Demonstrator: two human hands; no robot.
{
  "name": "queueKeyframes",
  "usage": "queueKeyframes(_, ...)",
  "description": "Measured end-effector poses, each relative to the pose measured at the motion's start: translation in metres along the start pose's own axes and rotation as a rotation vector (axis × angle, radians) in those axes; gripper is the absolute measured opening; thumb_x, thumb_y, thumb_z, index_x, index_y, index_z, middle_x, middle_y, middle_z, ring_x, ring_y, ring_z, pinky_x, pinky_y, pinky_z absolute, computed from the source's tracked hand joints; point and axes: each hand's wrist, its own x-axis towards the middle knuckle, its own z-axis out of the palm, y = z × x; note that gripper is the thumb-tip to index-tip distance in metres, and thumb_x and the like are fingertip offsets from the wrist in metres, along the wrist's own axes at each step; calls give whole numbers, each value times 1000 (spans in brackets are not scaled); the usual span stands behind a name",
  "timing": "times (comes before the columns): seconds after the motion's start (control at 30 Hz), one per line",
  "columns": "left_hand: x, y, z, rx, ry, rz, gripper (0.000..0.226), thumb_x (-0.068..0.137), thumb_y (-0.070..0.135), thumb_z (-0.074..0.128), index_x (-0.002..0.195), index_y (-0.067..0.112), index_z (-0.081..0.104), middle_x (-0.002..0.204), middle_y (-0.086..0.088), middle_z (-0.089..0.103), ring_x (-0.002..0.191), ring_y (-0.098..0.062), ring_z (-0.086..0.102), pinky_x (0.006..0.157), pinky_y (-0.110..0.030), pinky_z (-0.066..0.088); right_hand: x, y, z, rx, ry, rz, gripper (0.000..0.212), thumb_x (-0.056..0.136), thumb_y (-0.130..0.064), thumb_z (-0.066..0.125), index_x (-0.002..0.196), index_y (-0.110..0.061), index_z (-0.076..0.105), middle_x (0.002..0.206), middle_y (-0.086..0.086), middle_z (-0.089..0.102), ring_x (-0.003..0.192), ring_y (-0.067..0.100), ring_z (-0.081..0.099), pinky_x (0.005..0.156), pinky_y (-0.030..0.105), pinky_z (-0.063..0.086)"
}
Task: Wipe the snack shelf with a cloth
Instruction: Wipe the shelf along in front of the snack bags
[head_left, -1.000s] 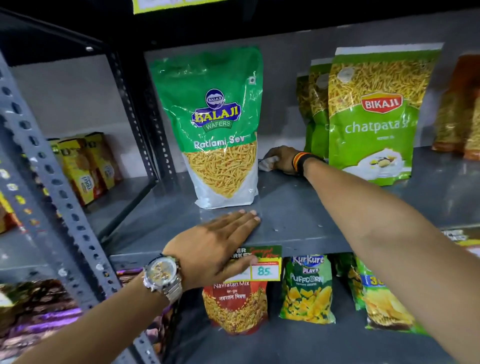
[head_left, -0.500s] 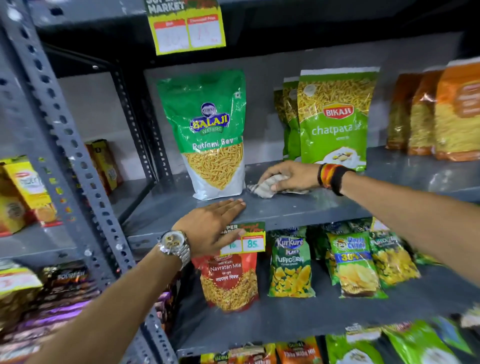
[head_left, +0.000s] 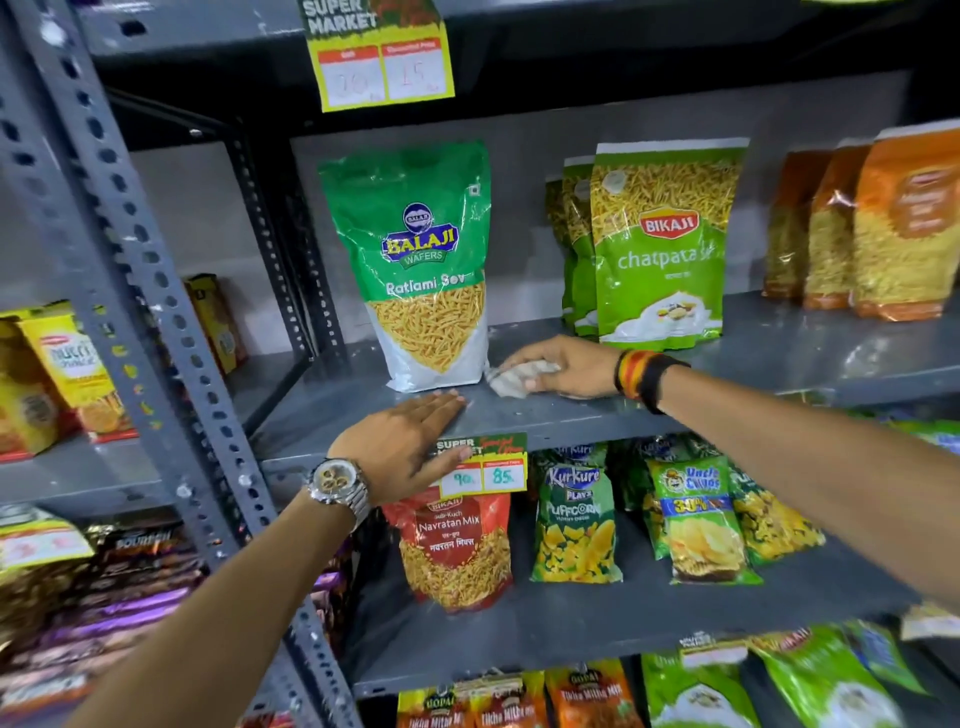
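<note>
The grey metal shelf (head_left: 779, 364) carries snack packets standing upright along its far side. The right hand (head_left: 566, 364) lies palm down on the shelf surface, fingers curled over a crumpled white cloth (head_left: 519, 375) and pressing it to the metal. The cloth sits just right of the base of the Balaji Ratlami Sev packet (head_left: 426, 270); whether the two touch cannot be told. A striped wristband (head_left: 641, 375) circles the right wrist. Far right of this hand stands the Bikaji Chatpata packet (head_left: 662, 244), with like packets behind it and orange packets (head_left: 883, 228) further right.

The left hand (head_left: 410, 447) rests flat at the near edge of the shelf, fingers straight and close together, holding nothing; its thumb overlaps the price tag (head_left: 493, 470) fixed to the shelf lip. A metal wristwatch (head_left: 336, 486) is on the left wrist.

On the shelf below stand a Navratan Mix packet (head_left: 457, 551) and, to its right, a Kurkure Puffcorn packet (head_left: 574, 525).
</note>
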Motion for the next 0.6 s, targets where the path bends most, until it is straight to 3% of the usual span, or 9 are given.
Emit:
queueKeyframes(0.13, 0, 1, 0, -25, -7, -16, 89, 93, 78, 9, 158, 21, 28, 161, -3, 37, 145, -23, 40, 114, -45, 42, -49, -10, -24, 147, -176, -57, 36, 93, -23, 65, 129, -26, 62, 127, -5, 68, 112, 9, 64, 100, 22, 45)
queueKeyframes(0.23, 1, 1, -2, -21, -5, -24, 89, 92, 79, 8, 158, 22, 28, 162, -2, 37, 145, -23, 40, 113, -45, 43, -40, 4, -39, 188, -17, 45, 37, 92, -24, 66, 129, -28, 62, 128, -4, 67, 114, 20, 63, 107, 38, 46)
queueKeyframes(0.3, 0, 4, -4, -23, -15, -28, 90, 91, 79, 7, 158, 22, 27, 162, -2, 36, 145, -23, 40, 115, -43, 41, -27, 14, -33, 127, 79, 118, 37, 92, -17, 66, 128, -22, 63, 130, 2, 64, 115, 18, 59, 110, 47, 42)
queueKeyframes(0.37, -1, 5, -5, -30, -18, -26, 93, 89, 80, 5, 158, 22, 26, 163, -2, 34, 146, -22, 38, 116, -42, 38, -22, 19, -16, 71, 110, 141, 34, 91, -17, 65, 125, -23, 64, 128, 3, 65, 118, 20, 60, 107, 48, 44)
queueKeyframes(0.5, -1, 4, -4, -31, -21, -27, 88, 91, 78, 10, 159, 23, 25, 163, -1, 33, 146, -22, 38, 116, -42, 39, -56, 0, -4, 41, 2, 57, 31, 93, -33, 62, 122, -41, 62, 122, 3, 69, 111, 30, 64, 102, 47, 48)
queueKeyframes(0.6, -1, 3, -2, -30, -13, -33, 84, 94, 76, 14, 158, 23, 27, 162, -2, 36, 144, -23, 41, 113, -44, 43, -82, -5, -25, 155, -111, 4, 34, 93, -35, 64, 126, -38, 62, 125, 1, 68, 115, 27, 63, 102, 42, 48)
